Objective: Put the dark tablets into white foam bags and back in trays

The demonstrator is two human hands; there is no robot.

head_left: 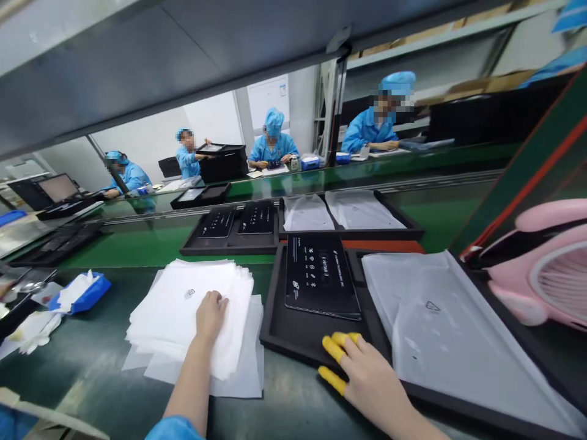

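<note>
My left hand point(211, 315) rests on a stack of thin white translucent plastic bags point(172, 318), its fingers curled together at the top bag. Yellow finger cots cover fingers of my right hand point(362, 373), which is spread and holds nothing, just over the front edge of a black tray point(305, 333). Inside that tray a dark tablet with a printed screen film point(316, 275) lies tilted, its far end on the rim. In the tray's right half lies a frosted bag point(449, 324) with a small triangle mark; its contents are hidden.
Farther back, one black tray point(229, 246) holds two tablets and another point(367, 233) holds two bagged items. A pink fan point(545, 263) stands at right, a blue box with tissue point(92, 293) at left. Several people in blue work across the green line point(151, 235); a shelf point(183, 67) hangs overhead.
</note>
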